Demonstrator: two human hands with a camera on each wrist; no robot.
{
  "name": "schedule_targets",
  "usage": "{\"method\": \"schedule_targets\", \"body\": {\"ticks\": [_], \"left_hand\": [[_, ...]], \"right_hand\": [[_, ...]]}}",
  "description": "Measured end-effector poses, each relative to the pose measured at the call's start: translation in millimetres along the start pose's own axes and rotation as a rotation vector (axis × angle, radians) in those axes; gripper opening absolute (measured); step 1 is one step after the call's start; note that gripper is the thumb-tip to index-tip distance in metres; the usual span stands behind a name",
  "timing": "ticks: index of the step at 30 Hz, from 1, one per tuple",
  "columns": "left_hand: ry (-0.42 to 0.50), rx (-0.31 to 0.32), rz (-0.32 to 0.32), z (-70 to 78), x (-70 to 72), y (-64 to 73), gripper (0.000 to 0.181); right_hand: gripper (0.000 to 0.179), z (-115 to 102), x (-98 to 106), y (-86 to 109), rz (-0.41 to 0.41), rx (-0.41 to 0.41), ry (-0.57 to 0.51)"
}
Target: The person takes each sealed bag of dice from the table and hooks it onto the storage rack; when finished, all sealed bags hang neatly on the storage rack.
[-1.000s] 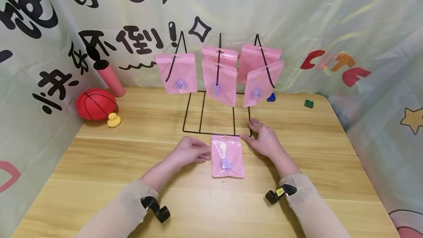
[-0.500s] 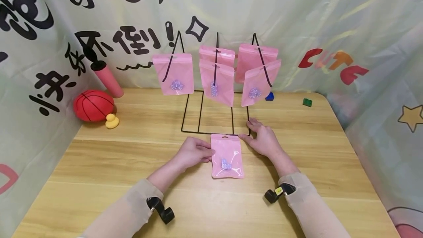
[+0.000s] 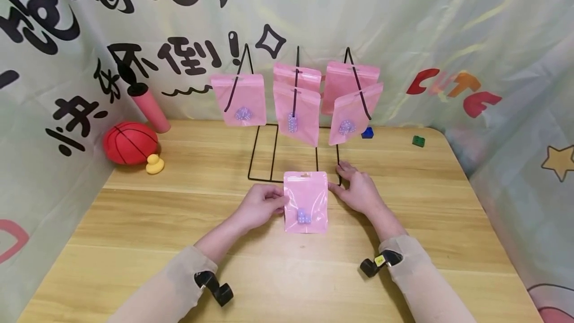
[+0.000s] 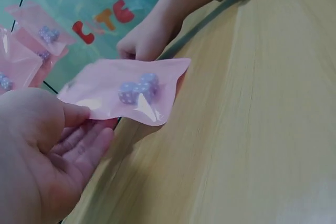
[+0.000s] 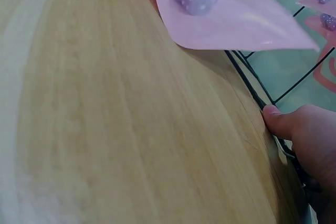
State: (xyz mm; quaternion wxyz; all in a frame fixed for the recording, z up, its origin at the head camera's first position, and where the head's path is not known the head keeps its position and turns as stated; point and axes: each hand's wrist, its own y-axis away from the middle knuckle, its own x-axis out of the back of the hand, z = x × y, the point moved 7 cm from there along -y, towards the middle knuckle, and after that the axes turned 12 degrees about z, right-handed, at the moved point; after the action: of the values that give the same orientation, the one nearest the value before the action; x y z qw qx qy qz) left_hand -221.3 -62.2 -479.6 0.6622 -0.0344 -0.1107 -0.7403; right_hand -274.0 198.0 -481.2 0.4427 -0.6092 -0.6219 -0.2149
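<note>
My left hand [image 3: 262,206] pinches the left edge of a pink zip bag [image 3: 309,193] between thumb and fingers. Lilac dotted dice [image 4: 139,90] show through its front. The bag is lifted off the table and tilted, overlapping the front bar of a black wire display rack [image 3: 261,179] in the head view. At the rack's front right corner, my right hand [image 3: 358,188] grips the wire base, its thumb [image 5: 275,119] against the front bar. Several similar pink bags [image 3: 296,113] hang on the rack's hooks; at least three show dice inside.
A red ball [image 3: 130,142], a yellow rubber duck [image 3: 154,163] and a pink cylinder with a black top [image 3: 150,108] are at the back left. Behind the rack, to the right, lie a blue block [image 3: 367,133] and a green block [image 3: 418,141]. Printed cloth walls border the table.
My left hand has taken hold of the bag, which lay on the table, and raised it slightly toward the rack. My right hand stays at the rack's corner.
</note>
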Motion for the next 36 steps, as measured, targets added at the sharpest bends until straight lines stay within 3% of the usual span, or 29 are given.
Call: {"method": "schedule_targets", "body": {"ticks": [5, 10, 27, 36], "left_hand": [[-0.075, -0.156, 0.014, 14.1, 5.2, 3.1, 0.004], [-0.124, -0.267, 0.06, 27.1, 15.7, 4.2, 0.006], [-0.045, -0.483, 0.153, 85.7, 67.7, 10.6, 0.008], [-0.025, -0.614, 0.275, 116.0, 102.9, 25.8, 0.006]], "right_hand": [[0.069, 2, -1, 0.6, 0.0, -0.001, -0.002], [0.073, 3, -2, 0.5, 0.004, 0.006, -0.006], [0.073, 2, 0, -0.2, 0.008, 0.018, -0.005], [0.074, 1, 1, -0.2, 0.011, 0.025, -0.003]]}}
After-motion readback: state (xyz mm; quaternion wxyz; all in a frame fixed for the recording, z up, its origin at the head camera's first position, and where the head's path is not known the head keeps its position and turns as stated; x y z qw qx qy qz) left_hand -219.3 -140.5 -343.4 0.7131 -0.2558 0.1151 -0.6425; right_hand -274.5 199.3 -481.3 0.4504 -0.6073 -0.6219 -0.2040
